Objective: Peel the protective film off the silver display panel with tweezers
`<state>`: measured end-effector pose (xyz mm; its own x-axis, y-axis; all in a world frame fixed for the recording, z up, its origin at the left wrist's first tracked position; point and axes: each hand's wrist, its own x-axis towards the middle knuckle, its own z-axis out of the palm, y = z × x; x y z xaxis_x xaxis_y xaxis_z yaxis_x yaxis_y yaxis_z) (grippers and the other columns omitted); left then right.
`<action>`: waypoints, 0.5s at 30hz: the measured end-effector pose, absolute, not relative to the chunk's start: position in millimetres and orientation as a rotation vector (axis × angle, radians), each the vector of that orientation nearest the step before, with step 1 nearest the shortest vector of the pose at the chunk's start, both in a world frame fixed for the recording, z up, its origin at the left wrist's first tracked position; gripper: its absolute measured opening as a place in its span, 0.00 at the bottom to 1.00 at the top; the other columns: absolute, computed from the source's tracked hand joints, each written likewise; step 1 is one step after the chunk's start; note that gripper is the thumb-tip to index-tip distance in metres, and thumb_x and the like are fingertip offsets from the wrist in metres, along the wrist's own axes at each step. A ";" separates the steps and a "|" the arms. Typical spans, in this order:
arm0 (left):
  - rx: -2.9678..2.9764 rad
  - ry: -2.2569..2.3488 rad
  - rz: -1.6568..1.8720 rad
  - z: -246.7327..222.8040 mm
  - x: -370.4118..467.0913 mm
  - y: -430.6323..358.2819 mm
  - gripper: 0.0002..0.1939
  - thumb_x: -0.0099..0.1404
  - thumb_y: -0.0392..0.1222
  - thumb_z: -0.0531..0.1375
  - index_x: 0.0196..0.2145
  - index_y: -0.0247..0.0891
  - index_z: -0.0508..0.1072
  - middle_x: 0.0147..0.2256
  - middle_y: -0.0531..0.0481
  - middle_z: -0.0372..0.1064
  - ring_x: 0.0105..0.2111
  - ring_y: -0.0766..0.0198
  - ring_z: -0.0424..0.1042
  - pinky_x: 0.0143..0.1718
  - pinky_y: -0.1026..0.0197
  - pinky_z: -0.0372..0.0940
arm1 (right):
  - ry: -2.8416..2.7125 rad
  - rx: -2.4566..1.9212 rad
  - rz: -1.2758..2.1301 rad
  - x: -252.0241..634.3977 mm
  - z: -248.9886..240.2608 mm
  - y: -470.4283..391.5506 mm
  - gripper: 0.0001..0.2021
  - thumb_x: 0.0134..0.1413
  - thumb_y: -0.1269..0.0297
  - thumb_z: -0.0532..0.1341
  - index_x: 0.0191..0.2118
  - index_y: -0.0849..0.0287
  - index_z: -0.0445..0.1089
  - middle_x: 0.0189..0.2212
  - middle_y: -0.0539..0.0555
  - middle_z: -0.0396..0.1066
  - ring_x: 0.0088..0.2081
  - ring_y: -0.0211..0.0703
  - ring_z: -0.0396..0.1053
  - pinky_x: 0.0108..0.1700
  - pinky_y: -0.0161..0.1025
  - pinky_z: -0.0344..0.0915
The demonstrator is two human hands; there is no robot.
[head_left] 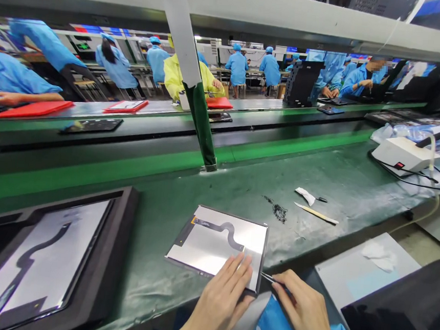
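Observation:
A silver-backed display panel point(205, 243) with a dark curved ribbon cable point(228, 228) lies on the green bench. My left hand point(222, 293) rests on its near right part, fingers stretched out flat over the back, thumb by the near edge. In my right hand point(302, 305) is a pair of thin metal tweezers point(267, 277), pinched between thumb and fingers. Their tip meets or nearly meets the panel's right edge; whether it touches I cannot tell. Beyond the panel sit a small heap of black scraps point(278, 212), a pale-handled blade point(318, 213) and a white wrapped piece point(305, 195).
At left, a black foam tray point(121, 238) holds another display panel point(56, 253). A green-wrapped post point(202, 127) rises from the bench behind. To the right stand a white device point(402, 152) with cables and a grey board point(333, 277). Co-workers in blue sit across the conveyor point(145, 143).

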<state>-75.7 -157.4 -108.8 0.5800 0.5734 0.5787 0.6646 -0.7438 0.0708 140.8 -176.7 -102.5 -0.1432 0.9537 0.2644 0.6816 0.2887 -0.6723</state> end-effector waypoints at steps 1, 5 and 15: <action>-2.653 -1.048 -0.895 -108.1 -75.5 -157.6 0.17 0.71 0.34 0.53 0.54 0.26 0.69 0.55 0.36 0.71 0.59 0.51 0.67 0.57 0.50 0.68 | -1.900 -1.476 0.546 140.9 -103.0 -176.7 0.14 0.68 0.56 0.52 0.39 0.52 0.75 0.31 0.52 0.77 0.32 0.44 0.77 0.35 0.34 0.71; -2.647 -1.054 -0.914 -106.9 -75.6 -158.0 0.17 0.71 0.34 0.52 0.54 0.28 0.69 0.55 0.38 0.71 0.58 0.51 0.68 0.57 0.50 0.68 | -1.911 -1.480 0.585 141.8 -104.9 -177.0 0.14 0.68 0.57 0.53 0.39 0.51 0.75 0.32 0.52 0.77 0.33 0.46 0.77 0.36 0.35 0.70; -2.656 -1.057 -0.896 -107.1 -75.2 -157.3 0.16 0.71 0.34 0.54 0.54 0.26 0.69 0.55 0.36 0.71 0.57 0.49 0.69 0.56 0.48 0.68 | -1.938 -1.493 0.608 142.4 -98.8 -174.1 0.15 0.68 0.57 0.51 0.35 0.53 0.73 0.28 0.50 0.73 0.28 0.42 0.74 0.31 0.35 0.63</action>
